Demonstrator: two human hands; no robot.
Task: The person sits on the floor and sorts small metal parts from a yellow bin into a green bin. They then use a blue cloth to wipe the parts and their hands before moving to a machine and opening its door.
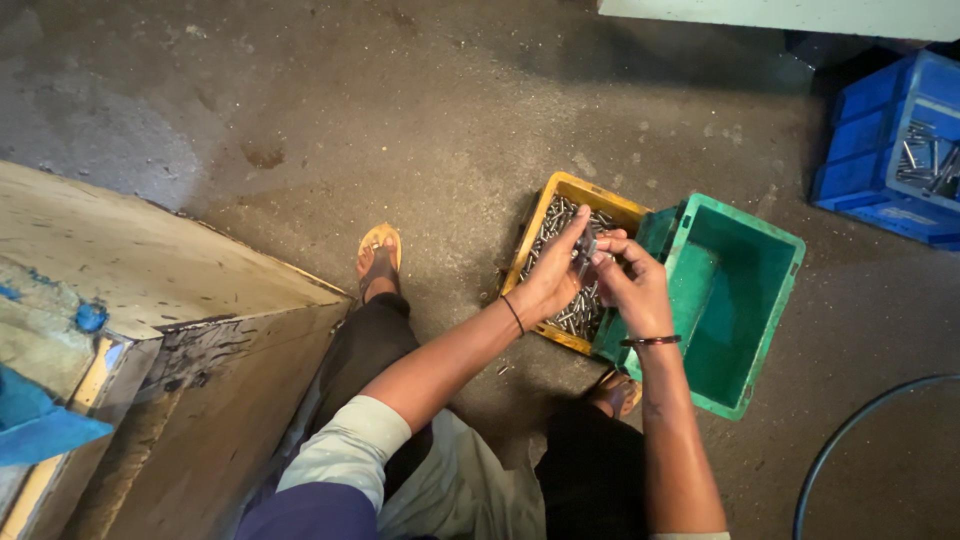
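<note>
pinching together over the shallow yellow plastic crate of small grey metal pins, the left hand and right hand both close on what looks like a few short steel pins — too small to count. just beside stands an empty green plastic bin; a blue crate sits well apart.

The small metal piece pinched between both hands is too small to identify. The blue bin is cut off by the right edge, its contents blurred.
</note>
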